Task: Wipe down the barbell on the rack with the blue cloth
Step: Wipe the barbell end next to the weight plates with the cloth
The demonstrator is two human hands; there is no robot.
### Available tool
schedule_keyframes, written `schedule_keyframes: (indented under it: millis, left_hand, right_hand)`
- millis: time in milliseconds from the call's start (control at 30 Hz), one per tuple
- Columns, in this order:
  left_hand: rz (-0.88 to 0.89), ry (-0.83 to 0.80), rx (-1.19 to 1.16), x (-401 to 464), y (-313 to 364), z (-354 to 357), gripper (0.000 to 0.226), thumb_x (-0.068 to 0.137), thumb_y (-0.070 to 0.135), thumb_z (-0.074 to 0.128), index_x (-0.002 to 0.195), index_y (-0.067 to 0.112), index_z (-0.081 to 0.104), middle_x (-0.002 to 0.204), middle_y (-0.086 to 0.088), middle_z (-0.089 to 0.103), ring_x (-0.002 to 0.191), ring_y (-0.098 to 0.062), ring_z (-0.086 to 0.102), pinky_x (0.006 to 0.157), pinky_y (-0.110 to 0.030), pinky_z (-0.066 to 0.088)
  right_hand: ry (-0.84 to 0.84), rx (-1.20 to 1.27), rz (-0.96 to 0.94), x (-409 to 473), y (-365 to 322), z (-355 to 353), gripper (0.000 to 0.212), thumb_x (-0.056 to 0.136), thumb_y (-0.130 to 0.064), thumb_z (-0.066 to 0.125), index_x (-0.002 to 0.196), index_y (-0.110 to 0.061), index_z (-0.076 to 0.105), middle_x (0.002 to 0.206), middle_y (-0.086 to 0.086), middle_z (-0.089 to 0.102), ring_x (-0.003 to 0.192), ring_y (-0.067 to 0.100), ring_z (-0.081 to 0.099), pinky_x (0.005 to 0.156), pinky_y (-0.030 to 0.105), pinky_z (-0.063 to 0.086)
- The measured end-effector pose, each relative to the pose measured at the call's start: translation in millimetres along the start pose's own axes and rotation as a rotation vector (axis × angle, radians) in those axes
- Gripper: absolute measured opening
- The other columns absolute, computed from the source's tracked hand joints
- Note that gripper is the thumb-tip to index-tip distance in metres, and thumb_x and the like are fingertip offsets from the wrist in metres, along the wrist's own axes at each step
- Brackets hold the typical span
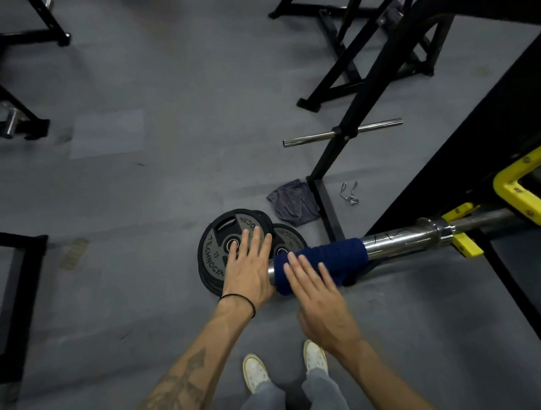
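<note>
Just starting: blue cloth point(324, 261) wrapped round barbell point(398, 240) end, both hands flat, wide, holding nothing; shaft toward 3 o'clock left.

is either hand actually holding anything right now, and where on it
Nothing is gripped. Both hands are open with straight fingers: the left hand is at the barbell sleeve's end, and the right hand reaches to the blue cloth wrapped around that sleeve.

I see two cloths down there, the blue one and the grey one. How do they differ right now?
The blue cloth is wrapped around the barbell sleeve; the grey cloth lies crumpled on the floor beside the rack foot. The blue one sits by both hands; the grey one is untouched. Both are soft fabric.
</note>
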State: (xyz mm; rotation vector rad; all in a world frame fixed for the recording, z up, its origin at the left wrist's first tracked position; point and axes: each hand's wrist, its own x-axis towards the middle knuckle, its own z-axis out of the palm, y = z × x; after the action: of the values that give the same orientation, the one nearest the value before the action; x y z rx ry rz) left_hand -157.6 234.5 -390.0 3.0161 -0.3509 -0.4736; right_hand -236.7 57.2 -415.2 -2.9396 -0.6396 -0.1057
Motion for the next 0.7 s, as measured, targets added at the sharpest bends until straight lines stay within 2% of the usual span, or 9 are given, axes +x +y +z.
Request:
schedule_keyframes:
  millis: [67, 133, 167, 233, 333, 433, 533, 600, 700]
  left_hand:
    - [0.009, 0.028, 0.012, -3, 1, 3, 0.108, 0.085, 0.057, 0.064, 0.159, 0.017, -0.004, 0.165, -0.008, -0.014, 0.153, -0.031, -0.009, 0.125, -0.048, 0.004]
    - [0.016, 0.114, 0.004, -9, 3, 8, 0.103, 0.083, 0.054, 0.068, 0.159, 0.015, 0.012, 0.167, -0.012, -0.002, 0.154, -0.032, 0.0, 0.124, -0.048, 0.008]
    - [0.015, 0.16, 0.001, -13, 3, 11, 0.099, 0.081, 0.053, 0.07, 0.158, 0.015, 0.02, 0.166, -0.013, 0.006, 0.153, -0.032, 0.006, 0.123, -0.048, 0.012]
    - [0.003, 0.227, -0.009, -20, 5, 18, 0.092, 0.079, 0.05, 0.073, 0.153, 0.013, 0.034, 0.164, -0.014, 0.018, 0.152, -0.032, 0.015, 0.122, -0.048, 0.021]
    - [-0.022, 0.282, -0.041, -27, 9, 23, 0.089, 0.073, 0.048, 0.077, 0.148, 0.011, 0.045, 0.161, -0.015, 0.029, 0.149, -0.033, 0.026, 0.118, -0.049, 0.03]
    - [-0.049, 0.291, -0.065, -30, 11, 27, 0.089, 0.077, 0.051, 0.073, 0.15, 0.011, 0.041, 0.162, -0.014, 0.027, 0.149, -0.033, 0.025, 0.118, -0.05, 0.029]
    - [-0.083, 0.267, -0.094, -32, 14, 30, 0.086, 0.085, 0.056, 0.062, 0.154, 0.013, 0.033, 0.164, -0.011, 0.021, 0.152, -0.031, 0.018, 0.12, -0.05, 0.026]
    - [-0.099, 0.255, -0.109, -32, 16, 32, 0.087, 0.086, 0.057, 0.06, 0.154, 0.013, 0.032, 0.165, -0.01, 0.019, 0.152, -0.03, 0.016, 0.121, -0.05, 0.026]
    - [-0.1, 0.249, -0.096, -33, 16, 33, 0.086, 0.086, 0.059, 0.058, 0.154, 0.013, 0.032, 0.164, -0.01, 0.021, 0.152, -0.03, 0.017, 0.121, -0.048, 0.024]
  right_hand:
    - [0.03, 0.028, 0.18, -2, 18, -2, 0.103, 0.072, 0.001, 0.068, 0.162, -0.006, 0.018, 0.172, 0.012, 0.01, 0.158, 0.026, 0.011, 0.126, 0.051, 0.011]
    - [0.056, 0.118, 0.376, 1, 4, -3, 0.105, 0.072, 0.002, 0.069, 0.162, -0.005, 0.015, 0.172, 0.014, 0.008, 0.159, 0.029, 0.007, 0.126, 0.05, 0.008]
    - [0.054, 0.137, 0.359, 2, -10, 0, 0.107, 0.072, 0.0, 0.07, 0.162, -0.005, 0.013, 0.171, 0.015, 0.006, 0.159, 0.031, 0.005, 0.126, 0.05, 0.007]
    - [0.023, 0.123, 0.179, -4, -27, 8, 0.111, 0.07, -0.008, 0.074, 0.162, -0.006, 0.012, 0.171, 0.015, 0.006, 0.158, 0.031, 0.004, 0.125, 0.049, 0.009]
    - [-0.017, 0.024, 0.012, -9, 3, 3, 0.11, 0.069, -0.006, 0.076, 0.162, -0.009, 0.017, 0.172, 0.011, 0.008, 0.158, 0.027, 0.011, 0.125, 0.049, 0.012]
    - [0.039, 0.079, 0.247, -11, 24, -3, 0.109, 0.069, 0.003, 0.073, 0.162, -0.007, 0.018, 0.172, 0.01, 0.011, 0.158, 0.026, 0.012, 0.125, 0.053, 0.015]
    - [0.071, 0.182, 0.406, -1, -7, 0, 0.109, 0.071, 0.001, 0.073, 0.162, -0.004, 0.014, 0.171, 0.015, 0.008, 0.159, 0.031, 0.004, 0.126, 0.054, 0.013]
    - [0.038, 0.198, 0.27, -1, -24, 6, 0.11, 0.072, -0.005, 0.074, 0.163, -0.005, 0.011, 0.172, 0.015, 0.005, 0.159, 0.031, 0.002, 0.125, 0.05, 0.011]
    - [0.008, 0.066, 0.071, -6, 5, 4, 0.108, 0.07, -0.005, 0.072, 0.162, -0.008, 0.015, 0.172, 0.01, 0.008, 0.158, 0.026, 0.009, 0.124, 0.049, 0.013]
